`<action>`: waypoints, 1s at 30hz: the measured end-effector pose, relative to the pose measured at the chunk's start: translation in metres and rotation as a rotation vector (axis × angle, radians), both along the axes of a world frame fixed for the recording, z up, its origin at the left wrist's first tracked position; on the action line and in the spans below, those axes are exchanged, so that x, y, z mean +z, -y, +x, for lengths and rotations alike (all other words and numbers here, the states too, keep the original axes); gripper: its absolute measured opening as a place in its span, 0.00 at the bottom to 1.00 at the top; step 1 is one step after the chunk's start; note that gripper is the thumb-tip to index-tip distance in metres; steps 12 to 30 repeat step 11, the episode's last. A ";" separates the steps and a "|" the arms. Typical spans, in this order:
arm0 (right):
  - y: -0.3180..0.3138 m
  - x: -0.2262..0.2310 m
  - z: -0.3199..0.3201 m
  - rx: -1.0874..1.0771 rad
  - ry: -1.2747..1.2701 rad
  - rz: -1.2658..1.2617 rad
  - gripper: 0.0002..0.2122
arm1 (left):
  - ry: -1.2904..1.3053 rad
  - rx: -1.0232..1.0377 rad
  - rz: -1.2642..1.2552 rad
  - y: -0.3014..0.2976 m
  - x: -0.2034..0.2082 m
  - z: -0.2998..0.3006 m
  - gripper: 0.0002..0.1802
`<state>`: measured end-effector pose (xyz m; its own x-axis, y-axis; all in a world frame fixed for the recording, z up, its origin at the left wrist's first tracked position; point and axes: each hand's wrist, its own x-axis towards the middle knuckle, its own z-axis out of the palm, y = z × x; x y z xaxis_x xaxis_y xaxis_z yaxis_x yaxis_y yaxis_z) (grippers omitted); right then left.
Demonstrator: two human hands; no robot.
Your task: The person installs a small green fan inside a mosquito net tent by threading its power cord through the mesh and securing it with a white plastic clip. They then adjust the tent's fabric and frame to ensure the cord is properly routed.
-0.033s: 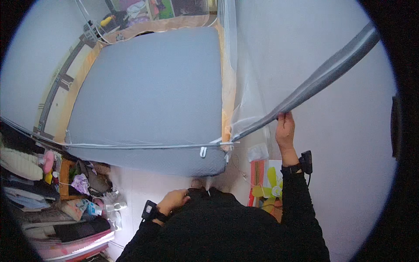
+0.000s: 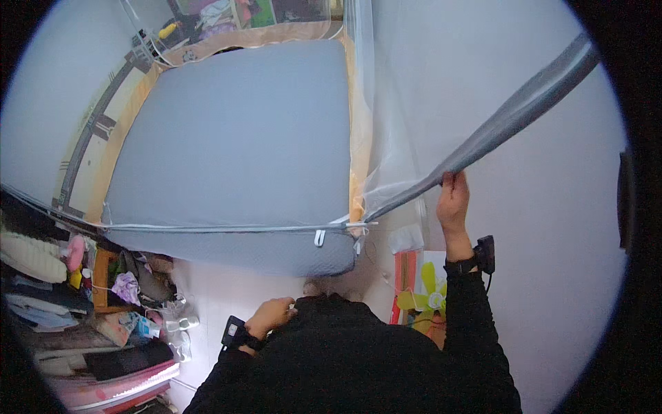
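My right hand point(image 2: 453, 200) is raised at the right, its fingers closed around the lower edge of a grey-edged mosquito net point(image 2: 496, 127). From there the gathered netting runs up to the far right and down to the bed's near right corner. My left hand point(image 2: 272, 316) hangs low beside my black clothing, its fingers curled; what they hold, if anything, is hidden. Ahead lies a bed with a grey-blue fitted sheet point(image 2: 234, 138). A grey cord-like net edge point(image 2: 227, 227) with a white zip pull point(image 2: 319, 238) stretches across its near side.
Cream-orange netting border point(image 2: 360, 152) lines the bed's sides. On the left stand shelves heaped with clothes point(image 2: 131, 362) and a wooden frame point(image 2: 103, 276). A yellow-green fan point(image 2: 431, 297) and a red-edged box point(image 2: 405, 276) sit below my right forearm. A pale wall point(image 2: 552, 241) rises at the right.
My right hand has risen slightly and shifted a little right, carrying the net edge. My left hand has barely moved. The bed sits slightly higher in the view.
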<state>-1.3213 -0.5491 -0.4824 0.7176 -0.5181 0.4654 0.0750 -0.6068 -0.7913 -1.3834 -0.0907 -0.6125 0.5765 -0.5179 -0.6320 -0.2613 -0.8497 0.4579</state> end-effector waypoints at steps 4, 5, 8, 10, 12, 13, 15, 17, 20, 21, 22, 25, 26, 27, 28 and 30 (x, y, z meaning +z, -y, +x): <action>-0.006 0.049 0.012 0.155 0.160 0.031 0.11 | 0.065 0.007 0.028 0.001 0.011 -0.002 0.20; -0.010 0.055 0.012 0.193 0.158 0.033 0.10 | 0.045 0.058 -0.021 0.002 0.009 -0.001 0.20; -0.031 0.071 0.010 0.233 0.148 -0.034 0.10 | 0.114 0.037 -0.081 0.008 0.005 0.003 0.18; -0.032 0.068 0.007 0.266 0.171 -0.059 0.10 | 0.117 -0.015 -0.097 0.016 0.002 0.002 0.19; -0.032 0.067 0.013 0.270 0.173 -0.039 0.10 | 0.127 -0.047 -0.092 0.023 0.000 0.008 0.19; -0.032 0.067 0.013 0.270 0.173 -0.039 0.10 | 0.127 -0.047 -0.092 0.023 0.000 0.008 0.19; -0.032 0.067 0.013 0.270 0.173 -0.039 0.10 | 0.127 -0.047 -0.092 0.023 0.000 0.008 0.19; -0.032 0.067 0.013 0.270 0.173 -0.039 0.10 | 0.127 -0.047 -0.092 0.023 0.000 0.008 0.19; -0.032 0.067 0.013 0.270 0.173 -0.039 0.10 | 0.127 -0.047 -0.092 0.023 0.000 0.008 0.19; -0.032 0.067 0.013 0.270 0.173 -0.039 0.10 | 0.127 -0.047 -0.092 0.023 0.000 0.008 0.19; -0.032 0.067 0.013 0.270 0.173 -0.039 0.10 | 0.127 -0.047 -0.092 0.023 0.000 0.008 0.19; -0.032 0.067 0.013 0.270 0.173 -0.039 0.10 | 0.127 -0.047 -0.092 0.023 0.000 0.008 0.19; -0.032 0.067 0.013 0.270 0.173 -0.039 0.10 | 0.127 -0.047 -0.092 0.023 0.000 0.008 0.19; -0.032 0.067 0.013 0.270 0.173 -0.039 0.10 | 0.127 -0.047 -0.092 0.023 0.000 0.008 0.19; -0.032 0.067 0.013 0.270 0.173 -0.039 0.10 | 0.127 -0.047 -0.092 0.023 0.000 0.008 0.19; -0.032 0.067 0.013 0.270 0.173 -0.039 0.10 | 0.127 -0.047 -0.092 0.023 0.000 0.008 0.19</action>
